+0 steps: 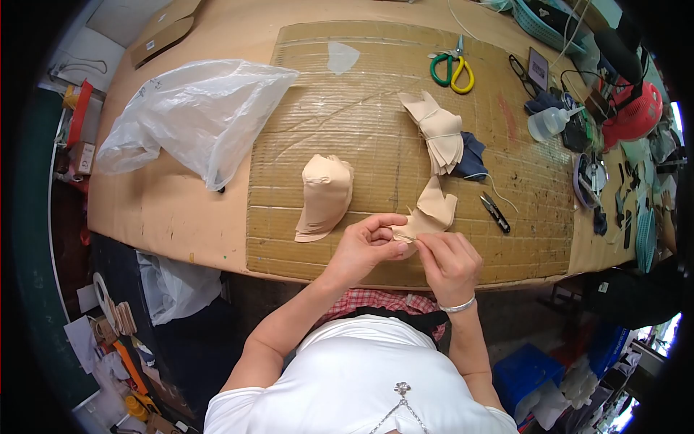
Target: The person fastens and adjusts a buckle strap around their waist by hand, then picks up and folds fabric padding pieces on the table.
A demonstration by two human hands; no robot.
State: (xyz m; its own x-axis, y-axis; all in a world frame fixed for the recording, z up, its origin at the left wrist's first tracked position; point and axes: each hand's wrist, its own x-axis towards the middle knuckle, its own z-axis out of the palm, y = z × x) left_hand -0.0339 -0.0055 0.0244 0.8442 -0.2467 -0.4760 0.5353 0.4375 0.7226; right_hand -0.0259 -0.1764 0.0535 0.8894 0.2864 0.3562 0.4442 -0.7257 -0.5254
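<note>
Between my two hands, near the front edge of the cardboard sheet (325, 108), are beige pieces (436, 210). My left hand (367, 248) pinches their lower left edge. My right hand (450, 264), with a bracelet at the wrist, has thumb and fingers pressed together on the lower right edge of the same pieces. A stack of beige pieces (325, 199) lies to the left of my hands. Beyond them is a bundle of beige pieces (441, 137) tied with string, beside a dark blue cloth (471, 155). Small black snips (495, 213) rest to the right.
A crumpled clear plastic bag (195, 108) covers part of the table's left side. Scissors (453, 69) with green and yellow handles lie at the back. On the right are a squeeze bottle (549, 123), a red object (636, 112) and assorted tools.
</note>
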